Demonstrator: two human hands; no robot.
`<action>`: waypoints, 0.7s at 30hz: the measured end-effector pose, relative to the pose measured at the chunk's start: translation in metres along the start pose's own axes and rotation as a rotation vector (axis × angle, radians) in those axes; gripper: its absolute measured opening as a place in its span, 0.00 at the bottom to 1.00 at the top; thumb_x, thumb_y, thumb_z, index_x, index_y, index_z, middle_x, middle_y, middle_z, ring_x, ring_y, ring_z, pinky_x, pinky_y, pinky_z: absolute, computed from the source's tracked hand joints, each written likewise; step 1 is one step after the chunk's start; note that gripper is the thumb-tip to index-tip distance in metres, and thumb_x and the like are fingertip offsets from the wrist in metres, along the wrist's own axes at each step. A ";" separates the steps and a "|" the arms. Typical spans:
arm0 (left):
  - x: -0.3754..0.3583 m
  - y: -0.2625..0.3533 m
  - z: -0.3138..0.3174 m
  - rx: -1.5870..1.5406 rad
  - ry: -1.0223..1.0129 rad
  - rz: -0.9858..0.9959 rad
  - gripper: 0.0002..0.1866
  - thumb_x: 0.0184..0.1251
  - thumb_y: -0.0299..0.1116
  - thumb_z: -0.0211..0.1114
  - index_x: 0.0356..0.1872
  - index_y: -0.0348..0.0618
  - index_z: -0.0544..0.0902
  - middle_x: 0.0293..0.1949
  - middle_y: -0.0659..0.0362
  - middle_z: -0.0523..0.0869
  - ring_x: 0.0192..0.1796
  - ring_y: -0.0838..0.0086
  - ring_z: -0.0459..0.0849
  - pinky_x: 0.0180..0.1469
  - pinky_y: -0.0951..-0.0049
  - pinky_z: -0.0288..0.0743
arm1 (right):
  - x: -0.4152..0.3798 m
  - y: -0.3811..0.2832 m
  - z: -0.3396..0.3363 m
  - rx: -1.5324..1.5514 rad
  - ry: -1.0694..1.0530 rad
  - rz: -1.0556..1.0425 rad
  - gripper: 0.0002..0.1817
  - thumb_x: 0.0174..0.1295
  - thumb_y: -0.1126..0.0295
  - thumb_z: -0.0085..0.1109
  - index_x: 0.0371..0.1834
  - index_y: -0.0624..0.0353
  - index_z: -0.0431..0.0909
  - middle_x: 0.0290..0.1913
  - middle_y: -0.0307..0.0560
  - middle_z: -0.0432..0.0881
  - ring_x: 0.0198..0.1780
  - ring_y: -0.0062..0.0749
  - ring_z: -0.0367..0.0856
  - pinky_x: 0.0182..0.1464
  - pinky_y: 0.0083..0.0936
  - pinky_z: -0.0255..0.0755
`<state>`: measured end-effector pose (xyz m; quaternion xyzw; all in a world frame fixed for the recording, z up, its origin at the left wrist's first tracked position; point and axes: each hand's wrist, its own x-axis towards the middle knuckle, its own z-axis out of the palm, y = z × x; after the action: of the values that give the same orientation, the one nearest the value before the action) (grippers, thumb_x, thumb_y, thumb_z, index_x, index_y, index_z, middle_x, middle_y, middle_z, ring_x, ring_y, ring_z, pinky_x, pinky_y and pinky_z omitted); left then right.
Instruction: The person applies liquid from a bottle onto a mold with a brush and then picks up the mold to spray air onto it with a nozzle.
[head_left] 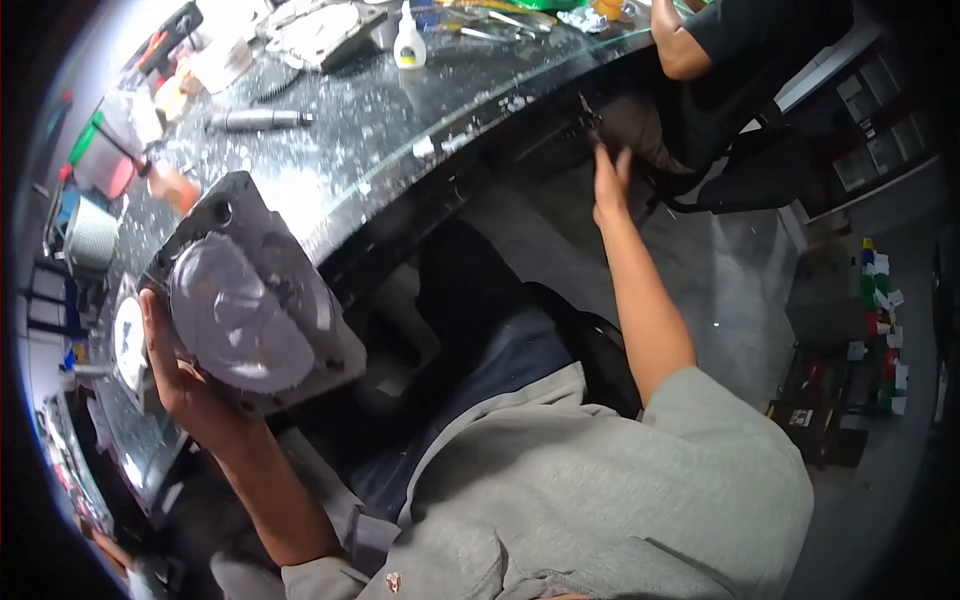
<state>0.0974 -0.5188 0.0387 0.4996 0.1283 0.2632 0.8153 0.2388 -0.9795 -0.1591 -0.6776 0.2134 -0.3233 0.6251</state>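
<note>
My left hand (195, 395) grips a thick grey metal mold block (325, 325) by its lower left edge, thumb along the side. The block is tilted, and a round whitish mass (235, 310) with an uneven raised relief covers much of its face. A hole shows near its top corner. My right hand (612, 185) reaches out to the right, beyond the table edge, with fingers apart. Just past its fingertips is a small dark item (590, 115), too dim to name; I see nothing held in that hand.
The dark glossy table (350, 140) is specked with white. On it are a metal rod (260, 120), a white squeeze bottle (409, 40), another mold plate (320, 35) and several tools (490, 20). A seated person's arm (680, 45) is at the upper right.
</note>
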 end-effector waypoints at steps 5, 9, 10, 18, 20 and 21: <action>-0.088 -0.042 -0.069 -0.115 -0.172 -0.167 0.23 0.83 0.42 0.48 0.67 0.36 0.74 0.62 0.51 0.82 0.62 0.64 0.82 0.65 0.64 0.75 | 0.119 0.106 0.023 -0.173 -0.191 -0.197 0.38 0.64 0.49 0.67 0.70 0.65 0.70 0.69 0.52 0.75 0.69 0.40 0.71 0.71 0.33 0.61; -0.143 -0.096 -0.092 -0.194 0.019 -0.251 0.12 0.83 0.38 0.51 0.49 0.41 0.79 0.46 0.60 0.85 0.48 0.77 0.84 0.54 0.74 0.78 | 0.068 0.046 0.026 0.313 -0.137 0.090 0.26 0.70 0.54 0.62 0.62 0.63 0.77 0.53 0.48 0.83 0.53 0.38 0.79 0.61 0.36 0.72; -0.151 -0.112 -0.105 -0.162 0.008 -0.176 0.12 0.82 0.39 0.53 0.49 0.42 0.78 0.45 0.60 0.85 0.48 0.77 0.84 0.53 0.75 0.78 | 0.049 0.026 0.018 0.531 -0.045 0.231 0.23 0.73 0.58 0.59 0.64 0.62 0.75 0.48 0.46 0.83 0.47 0.39 0.81 0.58 0.38 0.76; -0.165 -0.184 -0.167 0.043 0.200 -0.214 0.15 0.79 0.43 0.58 0.51 0.40 0.79 0.45 0.60 0.83 0.49 0.76 0.81 0.54 0.76 0.73 | -0.116 -0.088 -0.090 0.153 -0.700 -0.003 0.17 0.74 0.60 0.59 0.59 0.56 0.81 0.44 0.36 0.83 0.30 0.13 0.71 0.30 0.15 0.65; -0.161 -0.191 -0.182 0.391 0.035 -0.097 0.17 0.77 0.45 0.60 0.48 0.38 0.80 0.44 0.60 0.82 0.47 0.77 0.78 0.52 0.76 0.70 | -0.164 -0.132 -0.096 -0.249 -0.931 -0.239 0.16 0.71 0.63 0.63 0.58 0.55 0.81 0.48 0.39 0.86 0.32 0.15 0.77 0.33 0.17 0.70; -0.163 -0.185 -0.176 0.410 0.033 -0.080 0.19 0.77 0.46 0.61 0.45 0.37 0.80 0.41 0.60 0.82 0.45 0.79 0.76 0.51 0.77 0.69 | -0.178 -0.137 -0.097 -0.293 -1.128 -0.295 0.16 0.68 0.64 0.64 0.56 0.54 0.81 0.45 0.40 0.87 0.34 0.20 0.81 0.35 0.21 0.73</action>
<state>-0.0654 -0.5450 -0.2152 0.6452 0.2122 0.2072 0.7041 0.0308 -0.9076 -0.0541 -0.8462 -0.2051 0.0358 0.4905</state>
